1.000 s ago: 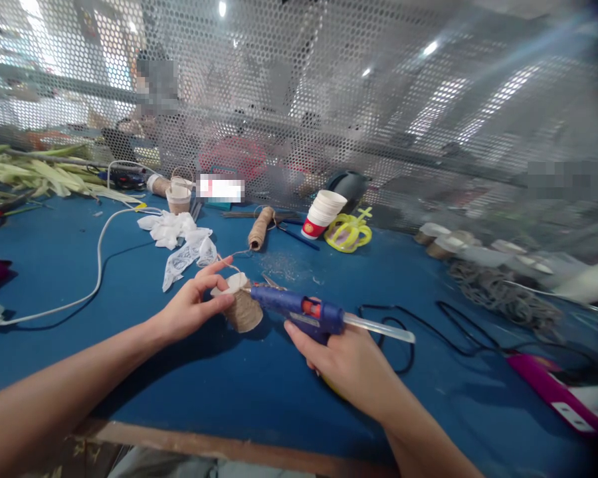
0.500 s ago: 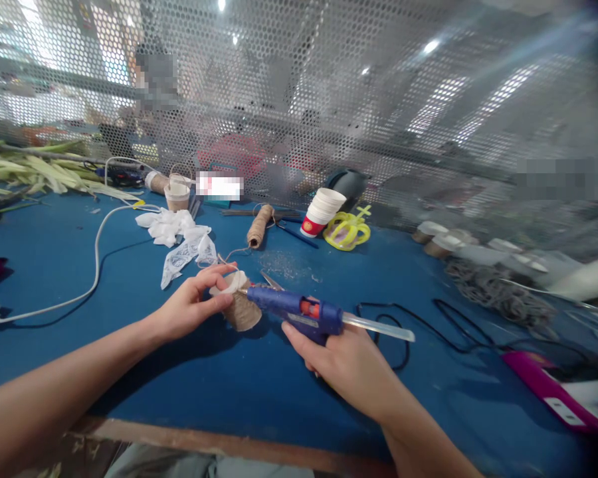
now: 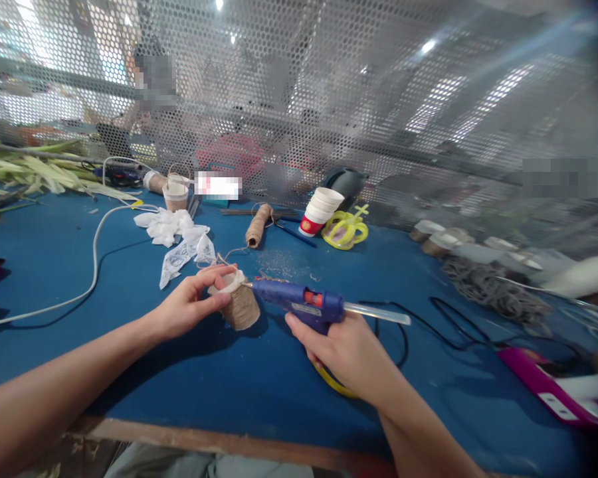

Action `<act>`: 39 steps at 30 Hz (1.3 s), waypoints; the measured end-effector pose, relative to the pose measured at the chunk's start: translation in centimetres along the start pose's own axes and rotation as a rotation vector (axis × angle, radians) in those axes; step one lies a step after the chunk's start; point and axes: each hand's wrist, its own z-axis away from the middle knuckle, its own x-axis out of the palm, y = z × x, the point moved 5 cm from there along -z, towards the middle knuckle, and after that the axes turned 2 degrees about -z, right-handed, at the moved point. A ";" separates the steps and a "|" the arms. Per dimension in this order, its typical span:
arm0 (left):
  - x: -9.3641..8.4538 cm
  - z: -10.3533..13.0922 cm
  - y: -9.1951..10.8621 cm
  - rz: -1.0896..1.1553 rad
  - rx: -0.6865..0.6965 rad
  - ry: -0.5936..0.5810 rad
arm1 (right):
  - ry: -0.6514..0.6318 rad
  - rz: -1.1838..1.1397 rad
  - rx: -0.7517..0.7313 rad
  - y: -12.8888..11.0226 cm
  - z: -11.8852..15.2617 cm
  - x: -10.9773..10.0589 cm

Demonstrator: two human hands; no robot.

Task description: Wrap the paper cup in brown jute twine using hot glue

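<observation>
My left hand [image 3: 194, 300] grips a paper cup [image 3: 242, 309] wrapped in brown twine, fingers at its white rim. The cup is tilted, its mouth toward the upper left. In my right hand [image 3: 346, 348] is a blue hot glue gun [image 3: 296, 297] with a clear glue stick [image 3: 379, 313] out of its back. The nozzle points left, close to the cup's rim; whether it touches I cannot tell. A loose strand of twine runs from the cup to a twine roll [image 3: 259, 226] behind it. A yellow handle [image 3: 336, 384] shows below my right hand.
White crumpled plastic [image 3: 172, 229] lies left of the roll. Stacked paper cups [image 3: 321, 211] and a yellow crown-shaped piece [image 3: 345, 229] stand behind. A white cable [image 3: 97, 259] crosses the left side. At right are grey cord [image 3: 493, 285] and a magenta power strip [image 3: 553, 388].
The glue gun has shifted slightly right and its nozzle has moved along the cup's rim. The cup has turned a little, showing more of its wrapped side. The yellow handle has come into view.
</observation>
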 end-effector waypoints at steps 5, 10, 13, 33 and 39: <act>0.0 0.0 0.0 -0.025 0.015 -0.013 | -0.035 -0.080 0.046 0.0 0.1 0.2; 0.0 0.0 0.1 -0.029 0.018 -0.011 | -0.023 -0.089 0.053 0.0 0.2 0.1; 0.0 0.0 0.1 -0.040 0.019 -0.009 | -0.020 -0.083 0.063 0.0 0.3 0.1; -0.2 0.1 0.2 -0.041 0.045 -0.029 | -0.010 -0.150 0.073 0.4 -0.2 -0.2; -0.2 0.1 0.3 -0.017 0.040 -0.032 | -0.049 -0.190 0.088 0.0 0.0 -0.2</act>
